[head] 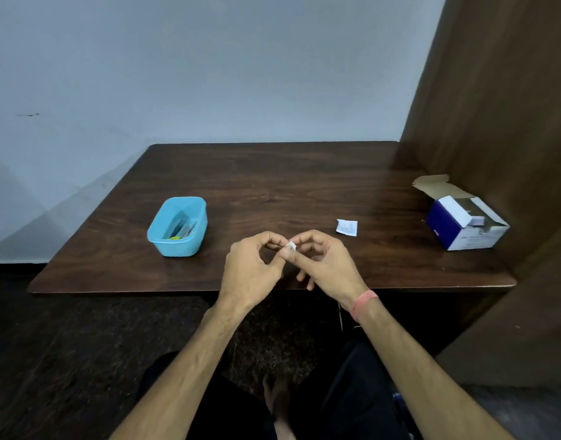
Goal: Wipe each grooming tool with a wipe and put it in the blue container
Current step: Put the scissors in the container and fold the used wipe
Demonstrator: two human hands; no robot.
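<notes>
Both hands, left hand (252, 265) and right hand (323, 262), pinch a small wipe (290, 246) over the table (272, 185); the blue container (178, 227) lies leftward, nearer the left hand.

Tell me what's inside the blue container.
The blue container holds several thin dark tools lying together, with one yellow-green bit at the near end. Its near wall hides whatever lies low against it, and the tools are too small to identify or count.
</notes>
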